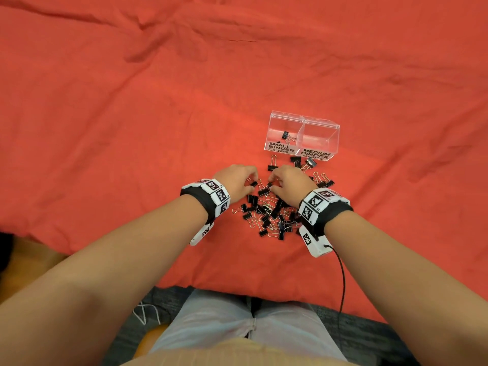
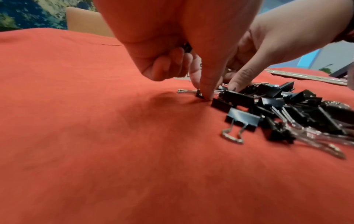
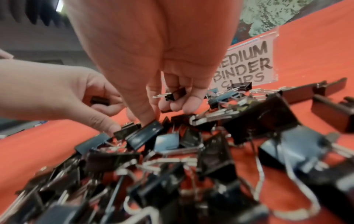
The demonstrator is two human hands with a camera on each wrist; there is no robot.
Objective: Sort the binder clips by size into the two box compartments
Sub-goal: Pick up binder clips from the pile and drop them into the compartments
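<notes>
A pile of black binder clips lies on the red cloth in front of a clear two-part box. Its left compartment, labelled SMALL BINDER CLIPS, holds one small clip; the right one is labelled MEDIUM BINDER CLIPS. My left hand pinches a small clip on the cloth at the pile's far left edge, with another small clip tucked under its curled fingers. My right hand keeps a small clip in its curled fingers while thumb and index touch a clip on the pile.
Loose clips lie between the pile and the box front. A black cable runs from my right wristband down over the cloth's near edge. Wrinkled red cloth spreads left and behind the box.
</notes>
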